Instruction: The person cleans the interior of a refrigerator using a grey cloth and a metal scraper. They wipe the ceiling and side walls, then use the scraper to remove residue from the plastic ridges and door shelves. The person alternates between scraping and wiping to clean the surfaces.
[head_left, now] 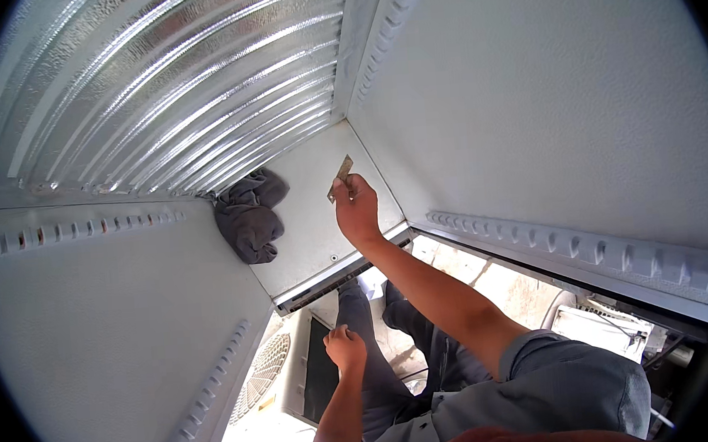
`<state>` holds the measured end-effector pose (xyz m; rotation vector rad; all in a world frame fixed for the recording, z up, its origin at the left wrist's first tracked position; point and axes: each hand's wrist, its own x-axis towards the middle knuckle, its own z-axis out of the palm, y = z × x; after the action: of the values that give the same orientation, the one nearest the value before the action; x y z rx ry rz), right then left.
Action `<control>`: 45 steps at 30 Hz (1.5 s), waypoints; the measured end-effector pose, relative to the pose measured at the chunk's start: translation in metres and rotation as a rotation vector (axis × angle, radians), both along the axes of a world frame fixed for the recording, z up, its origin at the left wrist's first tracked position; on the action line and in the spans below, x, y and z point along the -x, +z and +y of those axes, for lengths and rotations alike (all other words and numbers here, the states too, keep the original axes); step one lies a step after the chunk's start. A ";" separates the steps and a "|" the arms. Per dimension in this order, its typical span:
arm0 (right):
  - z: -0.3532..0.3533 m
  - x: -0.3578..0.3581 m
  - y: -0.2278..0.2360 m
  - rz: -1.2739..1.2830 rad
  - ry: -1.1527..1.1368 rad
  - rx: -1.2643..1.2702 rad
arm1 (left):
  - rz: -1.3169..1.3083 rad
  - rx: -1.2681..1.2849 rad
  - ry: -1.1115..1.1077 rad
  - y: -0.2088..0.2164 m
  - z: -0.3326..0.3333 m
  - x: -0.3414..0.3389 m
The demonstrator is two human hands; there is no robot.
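My right hand (357,208) reaches into a white cabinet, its fingers pinched round a small flat metal strip (345,168). One end of the strip sticks up past my fingers, over the cabinet's pale floor panel (308,224). Part of it is hidden by the hand, so its exact kind is unclear. To the left of this hand lies a crumpled dark grey cloth (250,217), against the foot of the ribbed silvery panel (194,92). My left hand (345,348) hangs lower, in front of my leg outside the cabinet, with its fingers curled in and nothing visible in them.
White side walls (560,97) with slotted shelf rails (572,241) enclose the space. A dark-edged sill (334,281) crosses the cabinet's opening. Outside, an air-conditioner outdoor unit with a round grille (262,378) stands at the lower left. White equipment with cables (600,330) is at the lower right.
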<state>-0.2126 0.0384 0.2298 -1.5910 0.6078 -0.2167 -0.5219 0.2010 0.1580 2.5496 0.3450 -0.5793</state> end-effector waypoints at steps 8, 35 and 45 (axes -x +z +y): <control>-0.038 -0.001 0.247 -0.273 -0.024 -0.148 | -0.248 0.174 0.224 0.088 -0.001 -0.057; -0.067 -0.149 0.696 -0.943 -0.215 0.266 | -1.987 -0.539 -1.011 0.876 -0.091 -0.499; -0.088 -0.164 0.731 -0.882 -0.323 0.573 | -1.930 -0.641 -0.893 0.873 -0.100 -0.521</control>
<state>-0.0484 -0.0492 0.9611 -1.7067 0.0886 -1.3477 -0.0011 0.1011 1.0309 2.3376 -1.4206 1.9517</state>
